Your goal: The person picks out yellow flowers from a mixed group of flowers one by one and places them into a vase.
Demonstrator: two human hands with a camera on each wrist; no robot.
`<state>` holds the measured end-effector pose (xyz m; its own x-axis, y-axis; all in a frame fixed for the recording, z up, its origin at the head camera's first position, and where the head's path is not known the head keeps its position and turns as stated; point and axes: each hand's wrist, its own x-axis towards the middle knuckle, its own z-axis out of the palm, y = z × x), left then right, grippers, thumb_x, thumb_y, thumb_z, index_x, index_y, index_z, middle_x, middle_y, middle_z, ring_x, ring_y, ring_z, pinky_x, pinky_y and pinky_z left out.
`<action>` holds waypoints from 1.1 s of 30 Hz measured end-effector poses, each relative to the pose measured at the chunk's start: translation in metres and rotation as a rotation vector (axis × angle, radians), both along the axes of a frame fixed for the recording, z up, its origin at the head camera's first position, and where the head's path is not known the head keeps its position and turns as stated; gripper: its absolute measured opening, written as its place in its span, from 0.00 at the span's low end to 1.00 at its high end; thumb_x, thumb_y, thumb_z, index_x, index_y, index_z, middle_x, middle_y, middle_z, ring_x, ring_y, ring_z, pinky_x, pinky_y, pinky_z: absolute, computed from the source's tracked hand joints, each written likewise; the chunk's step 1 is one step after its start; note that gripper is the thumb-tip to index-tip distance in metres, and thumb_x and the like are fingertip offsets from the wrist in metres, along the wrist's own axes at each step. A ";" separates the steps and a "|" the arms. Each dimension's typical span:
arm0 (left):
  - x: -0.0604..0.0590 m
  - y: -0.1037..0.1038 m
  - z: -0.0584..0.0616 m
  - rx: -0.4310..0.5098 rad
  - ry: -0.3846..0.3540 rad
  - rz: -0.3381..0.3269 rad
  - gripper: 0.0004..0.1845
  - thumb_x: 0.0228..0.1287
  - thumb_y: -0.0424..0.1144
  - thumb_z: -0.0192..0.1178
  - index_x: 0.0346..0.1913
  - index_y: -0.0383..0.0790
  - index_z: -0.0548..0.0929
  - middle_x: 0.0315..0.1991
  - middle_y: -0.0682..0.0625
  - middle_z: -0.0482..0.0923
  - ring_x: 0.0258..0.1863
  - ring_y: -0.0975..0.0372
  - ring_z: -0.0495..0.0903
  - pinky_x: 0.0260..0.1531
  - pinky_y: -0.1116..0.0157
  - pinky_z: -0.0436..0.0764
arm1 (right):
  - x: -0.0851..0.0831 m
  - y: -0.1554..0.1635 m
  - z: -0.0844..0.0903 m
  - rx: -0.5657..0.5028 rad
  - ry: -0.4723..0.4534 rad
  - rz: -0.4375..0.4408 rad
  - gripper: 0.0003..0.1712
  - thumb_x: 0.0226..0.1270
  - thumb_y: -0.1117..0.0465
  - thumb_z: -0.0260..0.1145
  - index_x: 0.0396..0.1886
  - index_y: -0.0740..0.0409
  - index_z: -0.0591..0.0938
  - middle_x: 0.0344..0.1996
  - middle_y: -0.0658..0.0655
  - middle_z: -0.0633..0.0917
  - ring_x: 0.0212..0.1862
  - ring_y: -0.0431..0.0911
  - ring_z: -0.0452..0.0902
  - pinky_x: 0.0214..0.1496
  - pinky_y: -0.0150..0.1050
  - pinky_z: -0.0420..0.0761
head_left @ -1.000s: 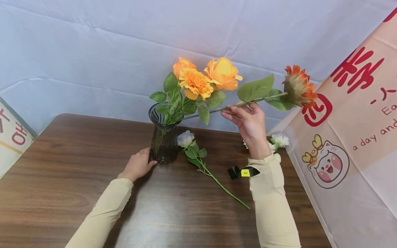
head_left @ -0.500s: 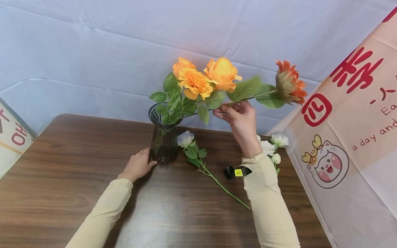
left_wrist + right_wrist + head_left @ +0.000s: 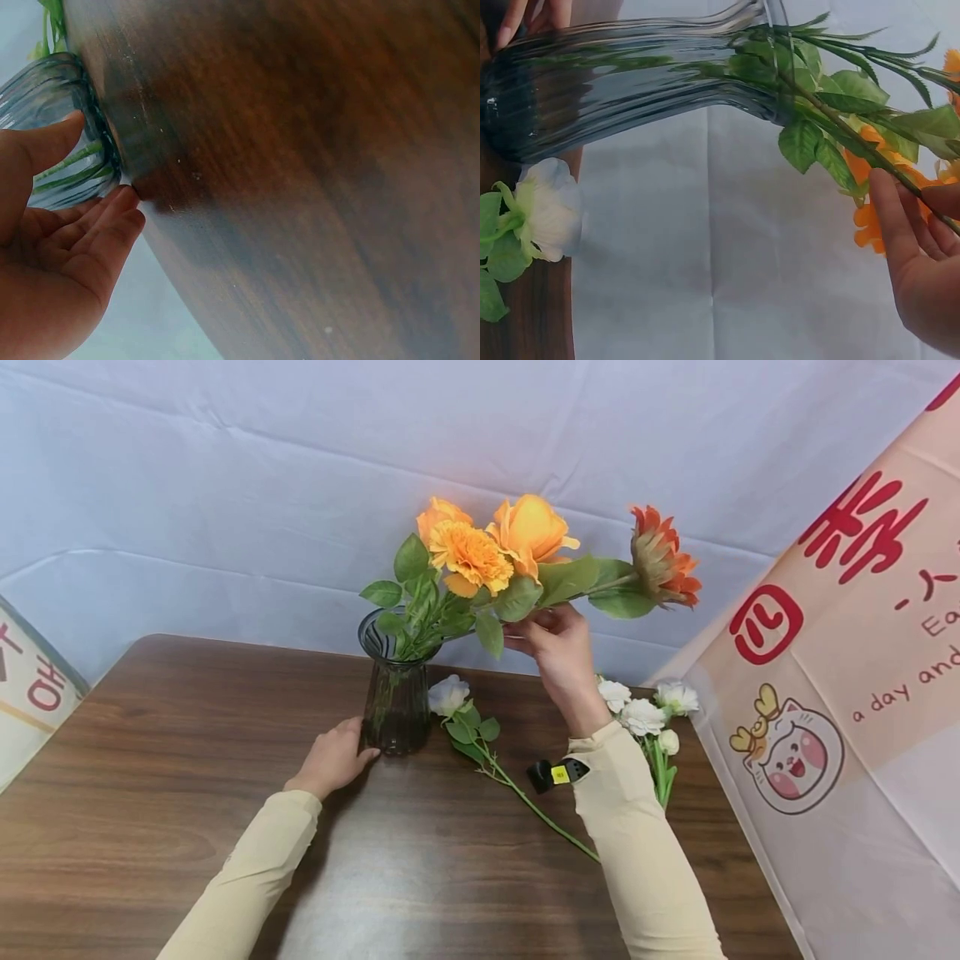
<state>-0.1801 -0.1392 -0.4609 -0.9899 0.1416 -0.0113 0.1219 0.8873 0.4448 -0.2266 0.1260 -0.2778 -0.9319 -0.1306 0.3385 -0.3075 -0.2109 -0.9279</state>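
Observation:
A ribbed, dark glass vase [image 3: 397,714] stands upright on the table, holding orange roses [image 3: 531,527] and an orange carnation [image 3: 471,556]. At its base, my left hand [image 3: 332,762] holds it, thumb on one side and fingers on the other in the left wrist view. My right hand [image 3: 564,656] pinches the stem [image 3: 829,112] of a red-orange daisy-like flower [image 3: 663,560]. That stem slants into the vase mouth in the right wrist view, and its bloom leans out to the right. In the head view, leaves partly hide my right fingertips.
On the brown wooden table [image 3: 187,777], a pale blue rose [image 3: 448,696] lies just right of the vase, its stem running toward my right forearm. White flowers [image 3: 642,717] lie at the right edge, partly behind that sleeve. A pale cloth backdrop [image 3: 225,527] hangs behind.
My right hand has moved left toward the vase, bringing the red-orange flower along and its stem farther in. More of the white flowers shows. My left hand and the vase stay put.

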 end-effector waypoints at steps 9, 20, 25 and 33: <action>-0.002 -0.001 0.000 -0.002 0.014 -0.001 0.32 0.63 0.42 0.57 0.59 0.18 0.63 0.56 0.27 0.66 0.54 0.39 0.68 0.51 0.45 0.69 | -0.003 -0.004 -0.001 0.036 0.021 0.004 0.18 0.61 0.76 0.56 0.52 0.67 0.74 0.32 0.54 0.84 0.32 0.46 0.81 0.39 0.43 0.82; -0.002 -0.001 0.001 -0.002 0.012 0.001 0.32 0.63 0.42 0.57 0.59 0.18 0.62 0.57 0.27 0.65 0.54 0.38 0.68 0.51 0.45 0.69 | -0.006 -0.014 -0.007 0.068 0.003 -0.010 0.19 0.60 0.78 0.54 0.52 0.71 0.73 0.30 0.51 0.84 0.30 0.42 0.80 0.34 0.35 0.80; -0.002 0.000 0.000 -0.008 0.001 0.003 0.33 0.63 0.42 0.57 0.60 0.18 0.62 0.57 0.27 0.65 0.55 0.39 0.67 0.52 0.45 0.69 | -0.007 -0.016 -0.010 0.043 0.040 0.037 0.19 0.60 0.78 0.53 0.53 0.74 0.72 0.34 0.58 0.83 0.28 0.44 0.80 0.36 0.41 0.81; -0.001 0.000 -0.001 0.000 0.015 -0.001 0.33 0.63 0.42 0.58 0.60 0.19 0.62 0.57 0.27 0.65 0.55 0.39 0.68 0.51 0.45 0.69 | -0.009 -0.020 -0.014 0.002 0.033 0.118 0.19 0.57 0.81 0.51 0.49 0.74 0.73 0.30 0.63 0.82 0.26 0.50 0.81 0.36 0.47 0.81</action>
